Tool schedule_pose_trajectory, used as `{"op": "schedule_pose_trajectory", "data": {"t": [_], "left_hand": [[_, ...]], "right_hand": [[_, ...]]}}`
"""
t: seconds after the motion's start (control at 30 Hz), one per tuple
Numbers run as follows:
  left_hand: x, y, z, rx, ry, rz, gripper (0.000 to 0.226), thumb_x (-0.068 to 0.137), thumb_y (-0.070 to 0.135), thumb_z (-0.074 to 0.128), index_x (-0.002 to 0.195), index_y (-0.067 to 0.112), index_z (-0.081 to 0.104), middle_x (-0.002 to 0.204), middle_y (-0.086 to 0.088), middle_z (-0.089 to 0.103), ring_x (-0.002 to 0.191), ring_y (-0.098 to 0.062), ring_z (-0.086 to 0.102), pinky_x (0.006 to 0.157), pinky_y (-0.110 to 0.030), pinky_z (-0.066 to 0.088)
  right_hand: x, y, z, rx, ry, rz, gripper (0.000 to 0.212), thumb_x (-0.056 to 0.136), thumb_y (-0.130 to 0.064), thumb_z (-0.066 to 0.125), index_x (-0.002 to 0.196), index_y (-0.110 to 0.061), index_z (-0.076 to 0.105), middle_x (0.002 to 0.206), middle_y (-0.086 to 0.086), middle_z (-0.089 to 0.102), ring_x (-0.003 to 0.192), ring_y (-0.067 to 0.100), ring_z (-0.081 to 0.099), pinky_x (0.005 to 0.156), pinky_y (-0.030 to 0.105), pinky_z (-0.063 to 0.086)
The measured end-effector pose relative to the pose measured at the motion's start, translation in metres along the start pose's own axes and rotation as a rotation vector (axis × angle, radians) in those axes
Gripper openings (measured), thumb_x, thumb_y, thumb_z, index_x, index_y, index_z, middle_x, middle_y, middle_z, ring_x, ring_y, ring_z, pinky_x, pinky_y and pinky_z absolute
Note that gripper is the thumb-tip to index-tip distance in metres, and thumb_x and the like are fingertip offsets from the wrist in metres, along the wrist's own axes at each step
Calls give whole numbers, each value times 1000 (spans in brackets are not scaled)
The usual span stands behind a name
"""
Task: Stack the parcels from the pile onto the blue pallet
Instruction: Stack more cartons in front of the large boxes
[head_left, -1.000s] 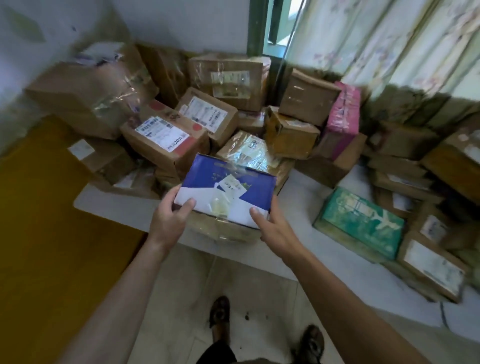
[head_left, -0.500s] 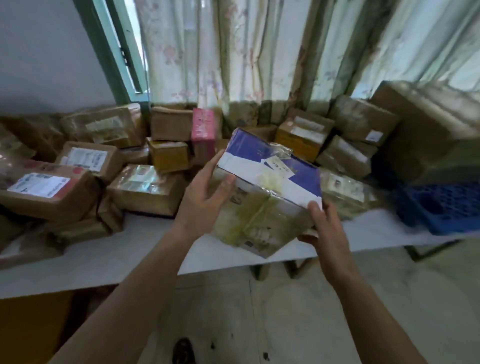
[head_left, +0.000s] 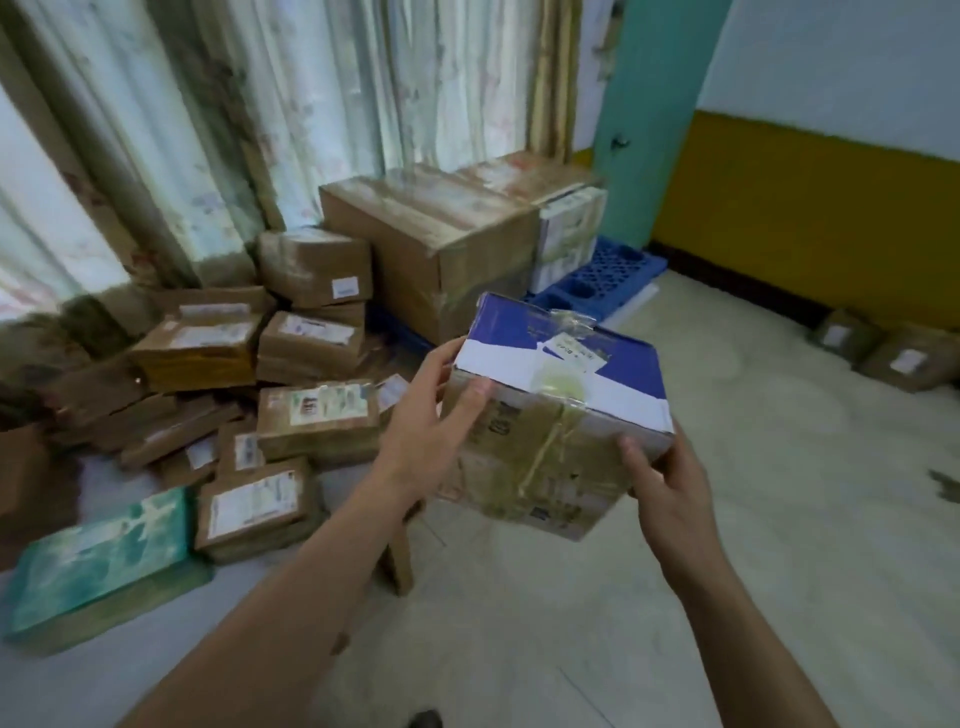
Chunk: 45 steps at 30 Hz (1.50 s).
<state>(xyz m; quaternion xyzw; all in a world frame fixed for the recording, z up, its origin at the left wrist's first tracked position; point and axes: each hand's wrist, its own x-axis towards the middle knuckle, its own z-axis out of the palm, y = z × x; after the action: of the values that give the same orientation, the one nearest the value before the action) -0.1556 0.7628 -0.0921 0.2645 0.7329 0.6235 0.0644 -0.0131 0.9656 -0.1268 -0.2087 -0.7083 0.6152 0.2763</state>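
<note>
No legible text: labels on the held parcel (head_left: 561, 395) and pile too blurred.

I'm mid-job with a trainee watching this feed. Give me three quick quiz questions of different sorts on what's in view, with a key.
1. True or false: the blue-topped parcel rests on the blue pallet.
2. Multiple choice: which hands hold that parcel? A) left hand only B) right hand only C) both
3. Fill in: beside the large brown box on the pallet stands a smaller ____ box.

Key: 1 false, it is carried in the air, short of the pallet. 2 C, the left on its left side, the right under its near right corner. 3 white.
</note>
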Motion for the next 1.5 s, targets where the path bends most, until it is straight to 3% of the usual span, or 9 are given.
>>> {"op": "schedule_pose_trajectory", "data": {"t": [0.13,0.23,0.37,0.53,0.7,0.83,1.03,1.37,1.5], "left_hand": [[55,-9,26,-67,-6,-27,59,87,65,55,139,35,51,125,18,64,118,-8,62,100,-46,53],[107,-18,43,-146,-9,-26,48,94,53,54,133,26,55,116,15,68,109,-9,66,90,-38,57],[176,-24,71,-246,0,-71,37,98,47,57,122,19,54,115,-7,67,97,-12,69,71,-23,55],[256,-36,109,-244,-51,-139,23,103,30,57,121,21,46,119,-12,63,105,-29,68,73,-38,60],[319,-46,156,-227,-42,-166,26,101,28,59,123,23,46,124,-6,62,104,-16,70,77,-38,63],[375,-56,206,-192,-4,-145,26,101,27,60,123,22,47,123,-2,62,102,-8,69,74,-32,62],[457,-64,301,-160,36,-198,25,102,20,59,123,17,45,117,-3,61,89,1,68,65,-21,56],[575,-78,356,-91,-1,-306,16,105,23,55,119,28,50,114,4,68,106,-31,66,90,-58,52],[642,-91,365,-111,24,-305,18,103,25,57,119,29,50,116,2,69,103,-19,69,93,-59,54]], "right_hand": [[51,12,-12,4,32,-20,54,94,-42,69,144,-29,55,128,-14,69,115,8,66,91,45,59],[99,17,-11,3,39,-39,57,89,-44,73,142,-33,55,128,-14,69,115,10,66,87,34,60],[162,10,-21,-8,72,-30,56,90,-56,63,142,-40,53,131,-15,67,117,11,66,92,43,58],[238,2,-39,-10,130,-27,36,98,-51,57,133,-54,52,125,-24,65,115,4,63,81,24,58],[322,23,-62,60,116,64,48,90,-59,58,137,-57,49,132,-19,64,117,11,65,89,37,57],[396,39,-88,117,116,132,32,91,-60,61,120,-68,51,119,-29,65,105,-1,67,82,33,55],[517,64,-150,170,159,207,32,103,-39,58,134,-45,57,112,-23,69,93,-3,69,72,32,59],[709,71,-184,89,67,324,19,102,-27,58,95,-43,66,88,-16,71,83,13,65,80,47,55],[776,76,-172,77,54,324,14,103,-31,57,98,-42,63,97,-13,68,87,12,66,83,49,57]]}}
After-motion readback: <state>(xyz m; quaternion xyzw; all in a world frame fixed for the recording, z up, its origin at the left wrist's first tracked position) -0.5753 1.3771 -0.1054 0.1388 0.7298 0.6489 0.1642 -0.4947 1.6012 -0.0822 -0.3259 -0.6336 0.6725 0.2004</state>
